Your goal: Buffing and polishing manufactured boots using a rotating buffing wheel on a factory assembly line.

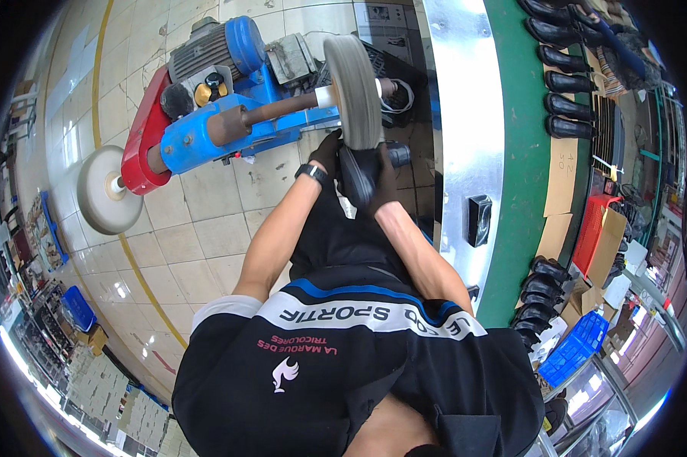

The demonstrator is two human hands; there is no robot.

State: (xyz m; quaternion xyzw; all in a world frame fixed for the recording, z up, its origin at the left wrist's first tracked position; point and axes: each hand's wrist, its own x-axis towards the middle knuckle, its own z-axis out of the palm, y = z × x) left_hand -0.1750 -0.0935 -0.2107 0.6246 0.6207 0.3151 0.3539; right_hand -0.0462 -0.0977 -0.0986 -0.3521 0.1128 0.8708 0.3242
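A black shoe (pixel 356 177) is held up against the lower rim of a grey buffing wheel (pixel 355 95). My left hand (pixel 327 152), in a dark glove with a black watch at the wrist, grips the shoe's left side close to the wheel. On the other side, my gloved right hand (pixel 384 180) is closed around the shoe. Its fingers are partly hidden by the shoe and wheel. The wheel sits on the shaft of a blue polishing machine (pixel 193 145); its surface looks streaked.
Left of me are a second, pale wheel (pixel 108 190), a red guard (pixel 145 133) and a motor (pixel 217 49). At right runs a metal ledge (pixel 465 99) bearing a black block (pixel 479 221), beside a green surface (pixel 511 183) lined with black shoes (pixel 570 105). Farther off stands a blue crate (pixel 574 349).
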